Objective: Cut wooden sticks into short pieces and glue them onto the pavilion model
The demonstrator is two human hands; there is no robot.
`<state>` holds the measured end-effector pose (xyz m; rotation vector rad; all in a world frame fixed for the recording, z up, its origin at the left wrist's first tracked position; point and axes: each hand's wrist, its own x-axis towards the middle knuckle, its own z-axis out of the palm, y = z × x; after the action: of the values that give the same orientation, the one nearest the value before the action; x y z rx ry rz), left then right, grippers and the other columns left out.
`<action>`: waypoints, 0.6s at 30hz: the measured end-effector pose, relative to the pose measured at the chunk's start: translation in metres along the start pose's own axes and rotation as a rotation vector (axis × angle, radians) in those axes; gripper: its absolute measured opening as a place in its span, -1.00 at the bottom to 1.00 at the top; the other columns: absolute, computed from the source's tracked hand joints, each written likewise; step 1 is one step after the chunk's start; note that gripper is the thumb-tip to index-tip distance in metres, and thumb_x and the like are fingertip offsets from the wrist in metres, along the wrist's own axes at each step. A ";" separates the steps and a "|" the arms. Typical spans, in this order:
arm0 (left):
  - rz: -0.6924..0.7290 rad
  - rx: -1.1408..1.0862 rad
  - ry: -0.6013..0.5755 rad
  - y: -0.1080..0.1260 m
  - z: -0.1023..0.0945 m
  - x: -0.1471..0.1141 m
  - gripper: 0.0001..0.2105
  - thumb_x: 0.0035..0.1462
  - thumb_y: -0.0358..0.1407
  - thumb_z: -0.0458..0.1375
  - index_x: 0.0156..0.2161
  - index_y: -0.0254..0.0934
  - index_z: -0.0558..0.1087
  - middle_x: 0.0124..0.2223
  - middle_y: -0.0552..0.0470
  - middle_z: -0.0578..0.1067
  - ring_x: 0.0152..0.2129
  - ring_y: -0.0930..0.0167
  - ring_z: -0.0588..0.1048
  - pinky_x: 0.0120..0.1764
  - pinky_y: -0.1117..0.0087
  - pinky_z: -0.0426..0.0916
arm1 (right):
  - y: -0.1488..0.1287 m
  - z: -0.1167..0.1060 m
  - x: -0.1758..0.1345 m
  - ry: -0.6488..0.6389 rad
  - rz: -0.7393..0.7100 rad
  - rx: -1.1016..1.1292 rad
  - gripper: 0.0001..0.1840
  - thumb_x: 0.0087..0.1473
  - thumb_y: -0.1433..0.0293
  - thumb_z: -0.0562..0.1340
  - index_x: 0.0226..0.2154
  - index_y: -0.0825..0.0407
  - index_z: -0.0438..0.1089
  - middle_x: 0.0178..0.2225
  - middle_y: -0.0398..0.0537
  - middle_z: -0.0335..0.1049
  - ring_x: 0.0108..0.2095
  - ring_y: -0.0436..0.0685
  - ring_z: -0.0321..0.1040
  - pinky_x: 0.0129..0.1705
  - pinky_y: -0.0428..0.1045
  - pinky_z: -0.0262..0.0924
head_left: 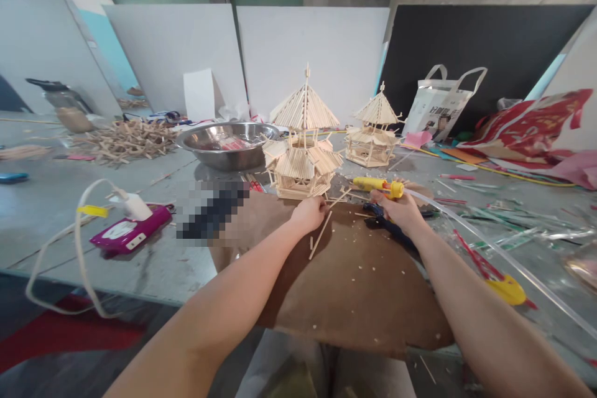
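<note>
A black panel stands beside a white panel.

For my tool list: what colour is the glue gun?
The glue gun is mostly yellow where visible; head view.

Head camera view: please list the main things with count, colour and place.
panels: several, white/black, back
stick pavilions: 2, pale, centre
bowl: 1, silver, left of pavilions
stick heap: 1, brown, left of bowl
bottle: 1, greyish, back left
power strip: 1, purple, left
bag: 1, white, back right
packaging: 1, red, far right
board: 1, brown, front
loose sticks: several, pale, on board
glue gun: 1, yellow, centre-right
left hand: 1, bare, at loose sticks
right hand: 1, bare, at glue gun
</note>
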<state>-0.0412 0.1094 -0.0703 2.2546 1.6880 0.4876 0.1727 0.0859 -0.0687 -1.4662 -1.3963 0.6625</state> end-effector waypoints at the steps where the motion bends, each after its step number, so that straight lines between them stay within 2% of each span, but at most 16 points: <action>1: 0.003 0.007 0.003 0.000 0.001 0.000 -0.78 0.02 -0.24 -0.04 -0.33 -0.29 0.40 -0.37 -0.04 0.46 -0.41 0.41 0.40 -0.37 0.43 0.24 | -0.001 -0.002 0.001 0.010 0.008 -0.004 -0.53 -0.27 -0.03 0.17 -0.62 0.07 0.26 -0.86 -0.28 0.05 -0.81 -0.09 0.01 -0.76 -0.14 -0.06; 6: 0.017 0.082 -0.005 0.000 0.003 -0.001 -0.78 0.02 -0.24 -0.06 -0.33 -0.27 0.39 -0.34 -0.06 0.47 -0.37 0.37 0.42 -0.34 0.39 0.27 | -0.002 -0.021 0.009 0.100 0.131 -0.069 -0.55 -0.26 -0.01 0.17 -0.62 0.08 0.27 -0.88 -0.26 0.05 -0.83 -0.08 0.00 -0.77 -0.14 -0.07; 10: 0.021 0.138 0.003 0.003 0.003 -0.004 -0.78 0.03 -0.24 -0.08 -0.32 -0.24 0.38 -0.33 -0.06 0.47 -0.35 0.33 0.43 -0.32 0.34 0.28 | -0.002 -0.040 0.017 0.131 0.202 0.019 -0.54 -0.25 0.00 0.18 -0.56 0.09 0.29 -0.80 -0.25 0.13 -0.83 -0.10 0.03 -0.80 -0.16 -0.09; 15: 0.007 0.151 -0.008 0.006 0.001 -0.006 -0.77 0.03 -0.19 -0.07 -0.31 -0.21 0.37 -0.32 -0.03 0.48 -0.34 0.33 0.43 -0.31 0.33 0.29 | -0.003 -0.065 0.029 0.183 0.334 0.018 -0.60 -0.25 0.05 0.22 -0.61 0.05 0.21 -0.84 -0.27 0.05 -0.83 -0.07 0.05 -0.81 -0.15 -0.05; 18: 0.000 0.154 -0.019 0.006 0.000 -0.006 -0.77 0.03 -0.18 -0.07 -0.30 -0.20 0.36 -0.31 -0.02 0.48 -0.33 0.34 0.43 -0.29 0.34 0.29 | -0.005 -0.082 0.035 0.188 0.363 -0.023 -0.63 -0.21 0.08 0.21 -0.62 0.03 0.17 -0.83 -0.25 0.07 -0.83 -0.07 0.04 -0.81 -0.14 -0.05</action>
<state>-0.0374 0.1015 -0.0688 2.3570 1.7721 0.3451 0.2496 0.0966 -0.0251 -1.7728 -1.0060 0.7129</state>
